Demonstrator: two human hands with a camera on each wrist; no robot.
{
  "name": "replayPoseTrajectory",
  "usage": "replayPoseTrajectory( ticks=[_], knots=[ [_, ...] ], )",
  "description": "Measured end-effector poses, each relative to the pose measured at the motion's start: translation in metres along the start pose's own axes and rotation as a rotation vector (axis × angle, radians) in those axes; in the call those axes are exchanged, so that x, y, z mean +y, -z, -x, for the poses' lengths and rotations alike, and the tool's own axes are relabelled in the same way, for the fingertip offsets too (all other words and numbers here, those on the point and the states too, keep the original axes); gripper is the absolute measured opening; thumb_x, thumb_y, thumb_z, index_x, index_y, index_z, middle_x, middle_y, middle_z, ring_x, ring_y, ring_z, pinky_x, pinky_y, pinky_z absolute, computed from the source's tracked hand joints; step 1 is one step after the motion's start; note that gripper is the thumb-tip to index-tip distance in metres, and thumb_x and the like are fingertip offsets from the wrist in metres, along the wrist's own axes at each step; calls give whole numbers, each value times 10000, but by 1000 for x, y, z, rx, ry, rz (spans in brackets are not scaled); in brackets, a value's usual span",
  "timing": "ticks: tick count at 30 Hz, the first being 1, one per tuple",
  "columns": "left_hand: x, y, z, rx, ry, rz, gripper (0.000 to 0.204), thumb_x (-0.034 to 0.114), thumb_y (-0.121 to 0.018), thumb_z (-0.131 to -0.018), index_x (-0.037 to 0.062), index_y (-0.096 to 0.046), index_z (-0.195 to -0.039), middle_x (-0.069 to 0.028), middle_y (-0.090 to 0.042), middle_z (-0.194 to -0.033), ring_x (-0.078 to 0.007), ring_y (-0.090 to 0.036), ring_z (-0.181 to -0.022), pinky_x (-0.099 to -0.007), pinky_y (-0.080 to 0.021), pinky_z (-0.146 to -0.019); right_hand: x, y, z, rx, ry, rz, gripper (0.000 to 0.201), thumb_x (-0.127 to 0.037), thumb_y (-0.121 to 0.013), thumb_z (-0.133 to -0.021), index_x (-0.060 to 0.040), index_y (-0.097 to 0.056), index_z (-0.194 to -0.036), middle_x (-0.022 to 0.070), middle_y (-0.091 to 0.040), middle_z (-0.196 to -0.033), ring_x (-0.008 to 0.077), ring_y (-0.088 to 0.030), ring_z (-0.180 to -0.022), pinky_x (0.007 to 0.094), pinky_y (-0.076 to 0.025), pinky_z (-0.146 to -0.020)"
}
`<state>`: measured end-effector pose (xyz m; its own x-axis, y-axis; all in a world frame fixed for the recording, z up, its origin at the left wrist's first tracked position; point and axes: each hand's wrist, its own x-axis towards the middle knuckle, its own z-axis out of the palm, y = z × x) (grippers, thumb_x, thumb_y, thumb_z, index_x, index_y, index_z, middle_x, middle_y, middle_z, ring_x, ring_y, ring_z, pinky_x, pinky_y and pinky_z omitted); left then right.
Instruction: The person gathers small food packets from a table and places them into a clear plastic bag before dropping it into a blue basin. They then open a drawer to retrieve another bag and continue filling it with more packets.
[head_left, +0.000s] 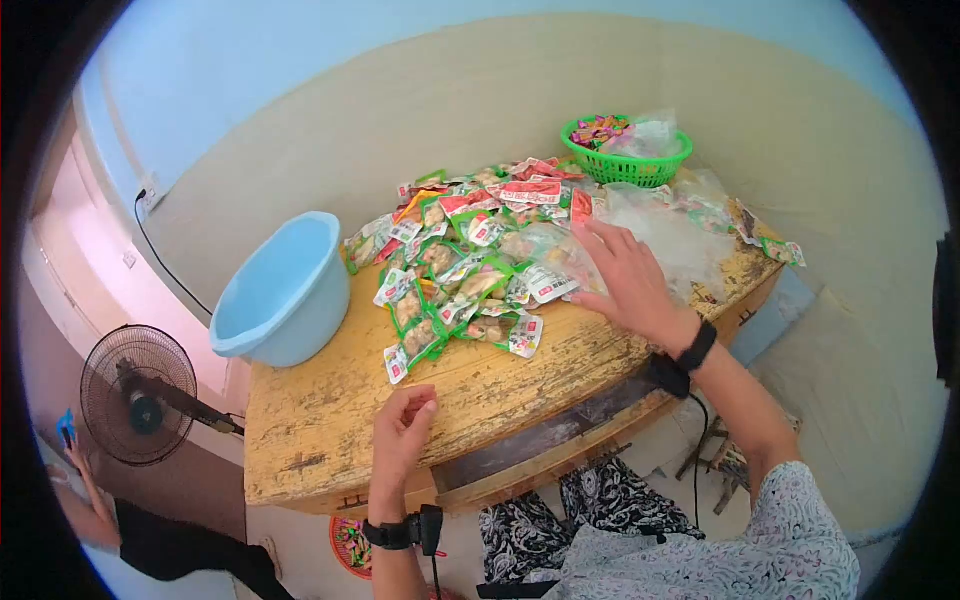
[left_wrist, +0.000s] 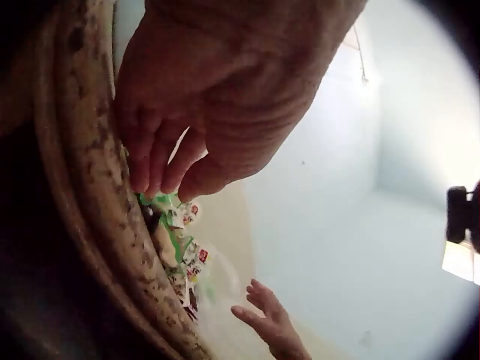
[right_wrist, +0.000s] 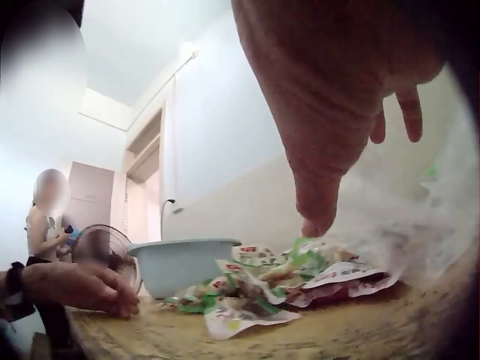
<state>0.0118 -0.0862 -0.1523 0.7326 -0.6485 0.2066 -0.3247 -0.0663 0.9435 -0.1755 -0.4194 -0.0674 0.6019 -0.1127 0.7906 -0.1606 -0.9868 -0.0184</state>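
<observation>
A heap of green, white and red snack packets (head_left: pixel 470 260) covers the middle of the worn yellow table (head_left: pixel 330 420). My right hand (head_left: pixel 635 285) is over the heap's right side, fingers spread, beside clear plastic bags (head_left: pixel 675 235); in the right wrist view that hand (right_wrist: pixel 330 112) has its thumb pointing down above the packets (right_wrist: pixel 262 289). Near the table's front edge is my left hand (head_left: pixel 402 440), its fingers loosely bent and nothing seen in them. The left wrist view shows this hand (left_wrist: pixel 202 97) close to the table edge (left_wrist: pixel 97 172).
A blue basin (head_left: pixel 285 290) stands at the table's left. At the back right is a green basket (head_left: pixel 630 165) with small wrapped pieces. A partly open drawer (head_left: pixel 560 430) is below the front edge. A fan (head_left: pixel 140 395) and another person (head_left: pixel 170 540) are at the left.
</observation>
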Motion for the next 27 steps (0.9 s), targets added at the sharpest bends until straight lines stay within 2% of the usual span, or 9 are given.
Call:
replayPoseTrajectory(
  ticks=[4, 7, 10, 13, 15, 18, 22, 25, 27],
  knots=[
    [-7, -16, 6, 89, -60, -69, 198, 81, -688, -954, 15, -703, -1140, -33, -705, -1028, -88, -629, -911, -266, -512, -824, 41, -42, 6, -233, -38, 95, 451, -209, -753, -838, -67, -629, -1248, 125, -641, -1193, 335, -602, -1118, 473, -516, -867],
    [-5, -14, 9, 115, -50, -8, 192, 69, -681, -954, 16, -702, -1138, -37, -708, -1042, -90, -634, -924, -262, -511, -837, 45, -45, 0, -228, -273, -46, 311, -220, -732, -879, -56, -682, -1139, 144, -696, -1090, 343, -655, -1010, 441, -536, -814],
    [-1, -14, 13, 140, -23, 166, 242, 54, -673, -953, 11, -681, -1191, -51, -711, -1072, -108, -644, -958, -274, -517, -875, 34, -37, -7, 41, -320, -406, 234, -254, -692, -948, -48, -707, -1058, 148, -712, -962, 304, -697, -898, 403, -549, -770],
    [8, -12, 13, 163, -35, 277, 394, 78, -687, -946, 11, -609, -1326, -91, -681, -1181, -155, -634, -1066, -312, -517, -949, 10, -15, -16, -77, -364, -701, 249, -263, -635, -1007, -28, -707, -1048, 106, -716, -950, 230, -697, -868, 375, -548, -796],
    [12, -12, 13, 164, -68, 253, 596, 154, -732, -931, 20, -509, -1467, -141, -628, -1319, -215, -610, -1197, -353, -507, -1016, -14, -3, -17, -255, -361, -1219, 259, -245, -602, -1034, -11, -708, -1055, 49, -718, -971, 143, -674, -870, 338, -542, -807],
    [34, -23, 16, 117, -184, 483, 894, 294, -794, -876, 49, -321, -1594, -193, -458, -1519, -299, -490, -1382, -414, -469, -1091, -47, -4, -9, -534, -297, -1416, 245, -211, -575, -1045, -11, -715, -1064, 12, -721, -1002, 110, -660, -863, 295, -535, -811],
    [51, -25, 19, -4, -195, 598, 1066, 360, -839, -825, 53, -208, -1627, -191, -329, -1607, -333, -397, -1459, -452, -457, -1113, -84, -19, -5, -854, -337, -1498, 243, -215, -560, -1054, -30, -717, -1058, 13, -714, -1013, 66, -636, -809, 261, -531, -765],
    [52, -24, 19, 68, -131, 546, 835, 273, -807, -878, 30, -381, -1555, -168, -547, -1425, -258, -580, -1276, -390, -539, -998, -93, -44, -9, -879, -266, -1505, 263, -251, -556, -1061, -30, -695, -1087, 13, -702, -981, 55, -613, -778, 253, -523, -734],
    [40, -15, 22, 81, -12, 461, 576, 191, -752, -922, 15, -525, -1422, -111, -653, -1176, -189, -650, -1031, -335, -569, -860, -96, -56, -11, -860, -400, -1565, 286, -287, -557, -1061, -36, -665, -1146, 20, -692, -1008, 58, -611, -794, 252, -523, -730]
  ],
)
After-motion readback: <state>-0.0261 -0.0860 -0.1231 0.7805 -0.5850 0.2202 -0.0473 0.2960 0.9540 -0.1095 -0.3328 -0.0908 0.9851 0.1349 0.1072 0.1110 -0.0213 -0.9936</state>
